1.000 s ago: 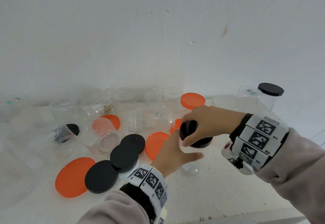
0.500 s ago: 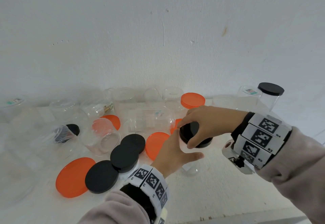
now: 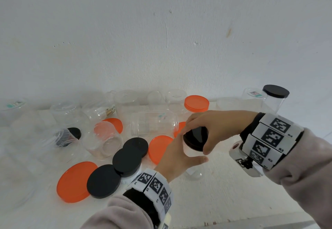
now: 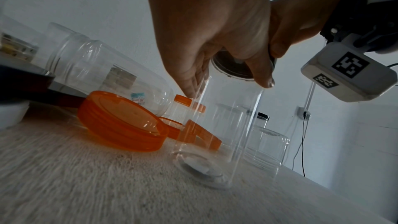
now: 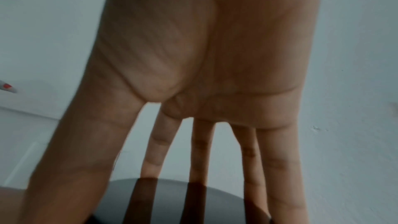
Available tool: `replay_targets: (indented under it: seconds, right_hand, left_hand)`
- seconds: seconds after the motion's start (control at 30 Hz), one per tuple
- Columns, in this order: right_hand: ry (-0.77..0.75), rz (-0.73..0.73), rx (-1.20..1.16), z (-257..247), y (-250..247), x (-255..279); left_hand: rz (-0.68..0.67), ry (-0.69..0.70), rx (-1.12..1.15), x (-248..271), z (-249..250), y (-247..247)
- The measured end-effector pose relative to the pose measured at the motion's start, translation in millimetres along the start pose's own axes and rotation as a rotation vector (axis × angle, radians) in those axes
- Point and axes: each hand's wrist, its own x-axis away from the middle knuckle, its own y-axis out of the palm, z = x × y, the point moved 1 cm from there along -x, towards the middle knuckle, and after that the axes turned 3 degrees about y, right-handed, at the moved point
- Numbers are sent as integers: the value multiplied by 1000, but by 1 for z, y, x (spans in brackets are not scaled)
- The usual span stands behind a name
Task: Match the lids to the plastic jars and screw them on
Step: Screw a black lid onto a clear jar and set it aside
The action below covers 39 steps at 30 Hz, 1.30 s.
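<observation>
A tall clear plastic jar [image 4: 217, 134] stands upright on the white table [image 3: 224, 192]. My left hand [image 3: 177, 156] grips its upper wall from the near left side, thumb pointing right. A black lid [image 3: 195, 138] sits on the jar's mouth, and my right hand [image 3: 206, 126] grips that lid from above with fingers and thumb curled round its rim. In the right wrist view the fingers [image 5: 277, 168] reach down onto the black lid [image 5: 172, 198]. The left wrist view shows the lid's underside [image 4: 232, 67] through the jar.
Loose black lids [image 3: 125, 160] and orange lids [image 3: 75, 182] lie left of my hands. Several open clear jars [image 3: 152, 122] stand or lie toward the wall. An orange-lidded jar [image 3: 196, 103] stands behind, a black-lidded jar [image 3: 274, 99] at far right. The table's front edge is close.
My right hand has turned on the black lid, its thumb swinging to the near right side of the rim. The left hand and jar have stayed put.
</observation>
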Motion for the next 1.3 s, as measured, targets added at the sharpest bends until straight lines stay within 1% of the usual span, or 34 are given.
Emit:
replay_targets:
  seconds: [0.1,0.23,0.3,0.4,0.5,0.57,0.73,0.9,1.07,1.13,1.23,1.3]
  right_hand:
    - [21,42,34,1,1,-3]
    - [127,140,51,2,8,-8]
    - [160,153,48,1,10,-9]
    - [176,107,46,-2,8,-8]
    - [107,4,31,-5,2,-4]
    - [62,-39,23,-6,-1,-1]
    - [57,-3,50,-6,0,-3]
    - [152,70,86,-6,4,-8]
    - [225,63,112,-9,8,-8]
    - [203,30,90,-11,6,-6]
    - [128,-54,88,-11,2,-1]
    - [106,-63,75,-10,0,1]
  left_hand:
    - [3,1,-7,1,-1,0]
    - [-11,1,17,1,-2,1]
    - [-14,-8,25,1,-3,1]
    - [-12,-18,22,1,-3,1]
    - [-1,-13,-2,0,-2,1]
    - [3,-8,-1,0,-1,1]
    - [2,1,-4,0,-2,1]
    - [-5,-5,22,1,-2,2]
    - [-10,-15,39,1,-4,2]
    - [-4,-21,37,0,-4,2]
    - [10,-10,37,0,-4,2]
    - [7,-6,38,0,-3,2]
